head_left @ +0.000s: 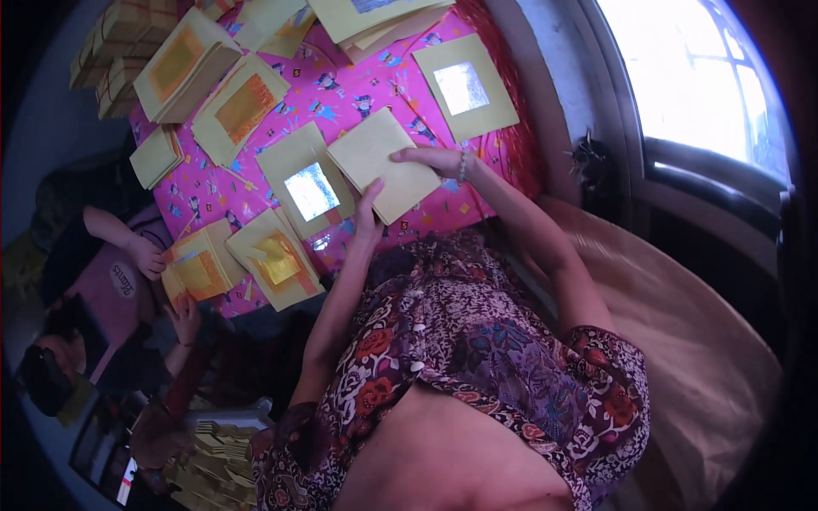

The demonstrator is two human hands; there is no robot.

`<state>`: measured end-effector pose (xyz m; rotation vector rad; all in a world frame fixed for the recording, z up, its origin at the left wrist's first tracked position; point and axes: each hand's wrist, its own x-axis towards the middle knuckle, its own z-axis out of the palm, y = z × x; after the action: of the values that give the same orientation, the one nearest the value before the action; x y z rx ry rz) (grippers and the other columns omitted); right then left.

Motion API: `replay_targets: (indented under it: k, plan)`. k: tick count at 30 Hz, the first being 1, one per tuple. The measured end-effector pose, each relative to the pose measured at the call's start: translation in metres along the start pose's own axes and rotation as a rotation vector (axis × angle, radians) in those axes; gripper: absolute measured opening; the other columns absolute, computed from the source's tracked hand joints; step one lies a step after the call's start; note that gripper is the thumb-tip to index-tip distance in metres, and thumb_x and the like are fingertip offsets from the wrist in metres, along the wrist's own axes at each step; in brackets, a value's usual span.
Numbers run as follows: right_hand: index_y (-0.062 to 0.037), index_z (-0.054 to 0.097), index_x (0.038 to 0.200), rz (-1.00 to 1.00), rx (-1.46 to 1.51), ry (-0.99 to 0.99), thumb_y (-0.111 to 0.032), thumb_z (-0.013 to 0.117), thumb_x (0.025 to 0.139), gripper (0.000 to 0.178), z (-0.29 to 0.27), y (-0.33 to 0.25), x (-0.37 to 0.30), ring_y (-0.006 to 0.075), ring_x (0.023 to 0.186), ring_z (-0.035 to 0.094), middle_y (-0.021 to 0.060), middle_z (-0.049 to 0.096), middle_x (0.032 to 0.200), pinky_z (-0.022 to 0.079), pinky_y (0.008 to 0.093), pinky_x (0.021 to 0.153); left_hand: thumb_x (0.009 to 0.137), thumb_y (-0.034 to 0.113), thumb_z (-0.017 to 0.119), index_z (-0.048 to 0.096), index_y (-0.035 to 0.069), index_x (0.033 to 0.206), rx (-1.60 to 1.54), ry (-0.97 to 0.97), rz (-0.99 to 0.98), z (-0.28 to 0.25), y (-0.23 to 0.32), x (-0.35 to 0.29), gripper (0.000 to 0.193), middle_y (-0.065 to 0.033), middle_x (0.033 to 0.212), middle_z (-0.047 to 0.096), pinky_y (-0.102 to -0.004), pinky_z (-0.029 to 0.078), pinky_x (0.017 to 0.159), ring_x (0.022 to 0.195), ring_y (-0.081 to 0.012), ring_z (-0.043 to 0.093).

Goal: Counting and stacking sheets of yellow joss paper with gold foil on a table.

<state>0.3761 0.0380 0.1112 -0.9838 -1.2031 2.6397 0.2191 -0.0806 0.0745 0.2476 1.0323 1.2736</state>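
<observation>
A thick stack of plain pale-yellow joss paper [383, 162] is held between my two hands over the near edge of the table. My left hand [369, 209] grips its lower left corner, the thumb lying on top. On its right side my right hand [433, 160] closes with the thumb across the top sheet; a beaded bracelet circles that wrist. Partly under the held stack's left edge lies a pile with a silver foil square [311, 192]. Another silver-foil sheet [465, 88] rests to the right, beyond my right hand.
A pink patterned cover [315, 94] spreads over the table. Gold-foil stacks [243, 111] and tied bundles [123, 43] fill the far left. At left, a co-worker's hands [183, 319] touch a gold-foil stack [200, 264]. A bright window [699, 77] is at right.
</observation>
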Motion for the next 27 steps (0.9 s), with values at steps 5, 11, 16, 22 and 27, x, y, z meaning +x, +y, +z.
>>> replay_targets:
  k: [5,11,16,22,27]
  plan:
    - [-0.0036,0.044,0.123,-0.04,0.044,-0.04,-0.04,0.057,0.084,0.055,-0.002,0.004,0.018,0.0143,0.092,0.061,0.0086,0.059,0.109,0.051,0.0277,0.076,0.082,0.029,0.058,0.039,0.001,0.126,0.105,0.093,0.098,0.002,0.008,0.005,0.056,-0.0122,0.113,0.054,-0.0351,0.047,0.085,0.101,-0.0219,0.056]
    - [-0.0057,0.045,0.123,-0.009,0.033,-0.005,-0.042,0.06,0.081,0.057,-0.004,0.005,0.032,0.0143,0.094,0.06,0.0078,0.059,0.109,0.049,0.0285,0.08,0.082,0.032,0.057,0.04,0.0,0.125,0.16,0.135,0.106,-0.004,0.012,0.011,0.056,-0.0119,0.113,0.055,-0.0341,0.045,0.088,0.103,-0.0217,0.056]
    - [-0.0059,0.045,0.123,-0.008,0.039,-0.017,-0.043,0.06,0.081,0.057,-0.003,0.003,0.035,0.0156,0.096,0.06,0.0088,0.059,0.111,0.048,0.0292,0.082,0.083,0.031,0.056,0.041,0.001,0.125,0.138,0.124,0.089,-0.011,0.015,0.019,0.054,-0.0118,0.114,0.055,-0.0349,0.044,0.089,0.104,-0.0219,0.055]
    - [-0.0045,0.044,0.123,-0.008,0.028,-0.021,-0.043,0.062,0.08,0.061,-0.004,0.002,0.037,0.0154,0.098,0.058,0.0091,0.058,0.111,0.048,0.0294,0.084,0.078,0.027,0.061,0.033,0.002,0.128,0.093,0.12,0.09,-0.013,0.016,0.021,0.062,-0.0143,0.112,0.052,-0.0363,0.05,0.083,0.1,-0.0248,0.058]
    - [-0.0043,0.045,0.123,-0.019,0.059,-0.049,-0.042,0.064,0.079,0.061,-0.007,0.005,0.04,0.0159,0.098,0.059,0.0096,0.058,0.111,0.048,0.0294,0.084,0.083,0.03,0.055,0.041,0.001,0.124,0.084,0.09,0.075,-0.007,0.017,0.015,0.052,-0.0127,0.115,0.054,-0.0375,0.044,0.09,0.105,-0.0246,0.055]
